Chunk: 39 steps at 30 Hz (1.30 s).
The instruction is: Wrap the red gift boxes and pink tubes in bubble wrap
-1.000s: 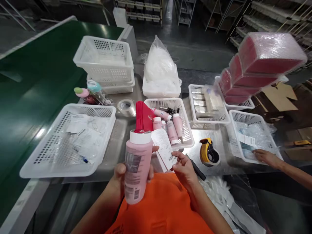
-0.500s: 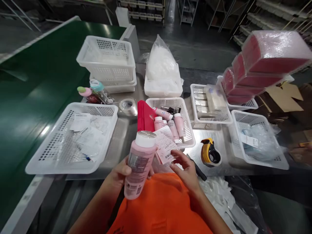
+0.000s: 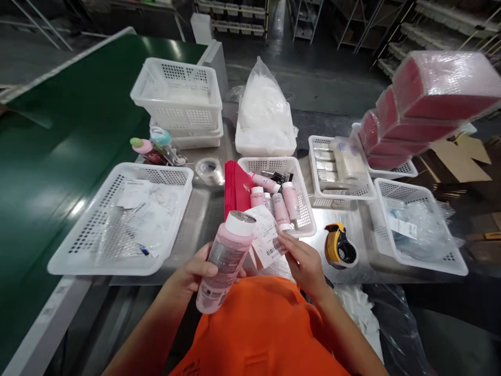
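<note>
- Left hand [image 3: 194, 271]: closed around the middle of a pink bottle [image 3: 224, 263] with a white cap, thumb across the label. The bottle tilts with the cap up and to the right, above the near edge of the steel table [image 3: 195, 209].
- Right hand [image 3: 304, 263]: fingertips pinch the lower edge of a printed paper slip [image 3: 266, 235] bearing a barcode. The slip stands just beside the bottle cap, on its right.
- Small white basket [image 3: 303, 209]: directly behind the slip, mid-table. It holds several smaller pink bottles [image 3: 279, 201] lying on their sides.
- Red paper stack [image 3: 234, 187]: upright against the left wall of that basket.
- Large white basket [image 3: 117, 261]: at the near left edge, holding papers and clear bags.
- Yellow tape dispenser [image 3: 338, 245]: on the table to the right of the right hand, apart from it.
- Clear tape roll [image 3: 209, 169]: behind the red stack, near the stacked white baskets [image 3: 178, 99].
- Bubble-wrapped red boxes [image 3: 422, 104]: stacked at the far right.
</note>
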Tool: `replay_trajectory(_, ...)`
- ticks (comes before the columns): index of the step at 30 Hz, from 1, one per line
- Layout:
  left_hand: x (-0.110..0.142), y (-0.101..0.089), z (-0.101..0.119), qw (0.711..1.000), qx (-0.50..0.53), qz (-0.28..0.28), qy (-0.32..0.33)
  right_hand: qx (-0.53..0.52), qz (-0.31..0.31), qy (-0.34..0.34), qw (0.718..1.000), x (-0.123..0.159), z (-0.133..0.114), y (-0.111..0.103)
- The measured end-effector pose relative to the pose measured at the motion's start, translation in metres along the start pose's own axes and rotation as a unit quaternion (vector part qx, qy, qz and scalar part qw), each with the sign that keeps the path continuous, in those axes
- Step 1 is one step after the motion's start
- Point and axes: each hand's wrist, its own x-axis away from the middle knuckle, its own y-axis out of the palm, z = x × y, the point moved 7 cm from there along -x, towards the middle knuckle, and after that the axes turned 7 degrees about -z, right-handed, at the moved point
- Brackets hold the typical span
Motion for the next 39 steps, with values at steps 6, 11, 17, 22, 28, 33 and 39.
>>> replay_trajectory(6,-0.005,0.002,-0.004,0.996,-0.003,-0.079,-0.035,-0.109,0.114,0.129,0.979,-0.019,0.017,-0.029)
replay_trajectory(11,-0.009,-0.006,-0.021,0.99,0.028,-0.123,-0.056,-0.334,0.195,0.298,0.873,-0.044,0.067,-0.016)
replay_trajectory(17,-0.008,0.007,-0.022,0.986,0.058,-0.147,-0.058,-0.479,0.082,0.525,0.699,-0.028,0.084,0.056)
replay_trajectory(22,-0.006,0.0,-0.014,0.996,0.02,-0.075,-0.043,-0.566,0.018,0.512,0.646,0.004,0.057,0.077)
replay_trajectory(28,-0.013,-0.007,-0.021,0.998,0.006,-0.047,-0.032,-0.414,0.049,0.368,0.831,0.01,0.048,0.058)
replay_trajectory(33,-0.013,-0.008,-0.029,0.998,0.02,-0.051,-0.024,-0.46,0.091,0.39,0.793,0.019,0.045,0.064)
replay_trajectory(39,-0.008,-0.002,-0.027,0.991,0.06,-0.122,-0.005,-0.565,0.18,0.369,0.716,0.026,0.077,0.053)
